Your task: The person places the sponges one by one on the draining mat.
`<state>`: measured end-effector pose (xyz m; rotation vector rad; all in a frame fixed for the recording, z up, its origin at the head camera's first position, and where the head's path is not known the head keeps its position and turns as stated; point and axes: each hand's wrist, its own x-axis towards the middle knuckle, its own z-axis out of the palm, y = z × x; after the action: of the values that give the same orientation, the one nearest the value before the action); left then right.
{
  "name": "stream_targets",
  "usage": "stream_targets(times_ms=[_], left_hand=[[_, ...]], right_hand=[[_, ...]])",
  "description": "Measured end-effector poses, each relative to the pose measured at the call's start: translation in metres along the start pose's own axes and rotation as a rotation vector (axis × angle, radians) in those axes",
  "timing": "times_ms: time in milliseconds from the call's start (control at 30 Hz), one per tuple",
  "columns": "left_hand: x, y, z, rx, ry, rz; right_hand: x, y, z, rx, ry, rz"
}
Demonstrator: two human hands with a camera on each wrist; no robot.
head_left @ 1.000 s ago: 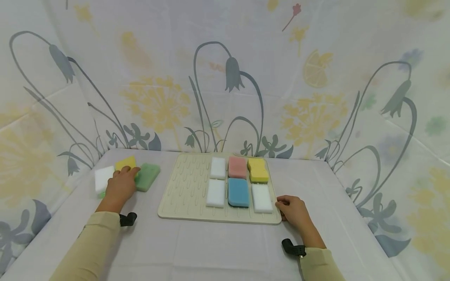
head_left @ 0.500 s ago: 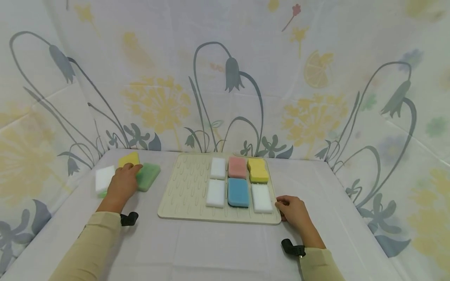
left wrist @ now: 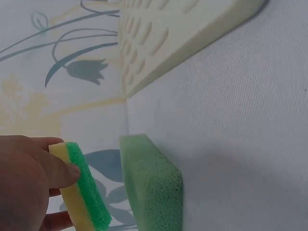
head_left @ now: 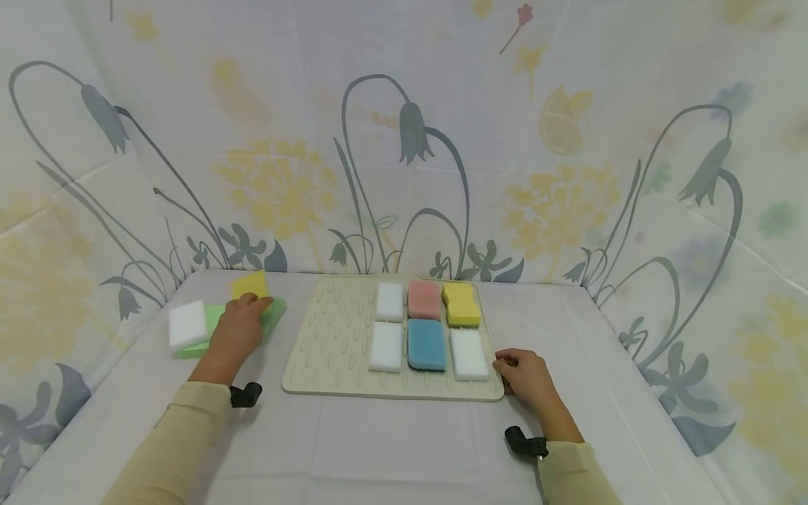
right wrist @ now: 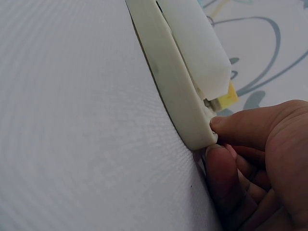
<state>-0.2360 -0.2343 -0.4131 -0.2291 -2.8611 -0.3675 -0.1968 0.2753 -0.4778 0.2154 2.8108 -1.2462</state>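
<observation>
My left hand (head_left: 238,328) pinches a sponge (left wrist: 86,190) with a yellow side and a green scouring side. Its yellow top (head_left: 251,282) shows beyond the fingers in the head view. Just right of it lies a green sponge (head_left: 275,317), partly hidden by the hand and standing close by in the left wrist view. At the near right corner of a cream ribbed mat (head_left: 328,337), my right hand (head_left: 530,379) pinches the mat's edge between thumb and finger. The right wrist view shows this grip on the mat corner (right wrist: 166,82).
On the mat's right half sit a pink sponge (head_left: 424,300), a yellow wavy sponge (head_left: 462,306), a blue sponge (head_left: 426,345) and several white ones (head_left: 385,346). Left of my left hand, a white sponge (head_left: 187,324) rests on light green pieces (head_left: 214,315). Flowered cloth (head_left: 278,189) hangs behind.
My left hand has shifted right with the yellow-and-green sponge, uncovering light green beside the white sponge. My right hand keeps hold of the mat corner.
</observation>
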Motion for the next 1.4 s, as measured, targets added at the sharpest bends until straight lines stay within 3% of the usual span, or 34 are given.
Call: stream_targets(times_ms=[167,400,633,867,1133,1400], left_hand=[[0.001,0.008,0.008,0.007,0.044,0.037],[0.003,0.02,0.014,-0.012,0.045,0.062],[0.009,0.034,0.019,-0.003,0.093,0.147],[0.015,0.048,0.024,0.005,0.053,0.16],[0.022,0.062,0.033,0.008,0.074,0.216],[0.029,0.077,0.039,0.029,0.018,0.216]], right_hand=[[-0.002,0.002,0.003,0.0,-0.012,0.009],[-0.005,0.003,0.006,-0.002,-0.007,-0.003],[-0.003,0.002,0.005,-0.005,-0.007,-0.006],[-0.001,0.001,0.003,-0.002,-0.014,0.003],[-0.001,-0.001,-0.001,-0.011,-0.01,-0.011],[-0.001,-0.001,-0.002,-0.017,-0.004,-0.025]])
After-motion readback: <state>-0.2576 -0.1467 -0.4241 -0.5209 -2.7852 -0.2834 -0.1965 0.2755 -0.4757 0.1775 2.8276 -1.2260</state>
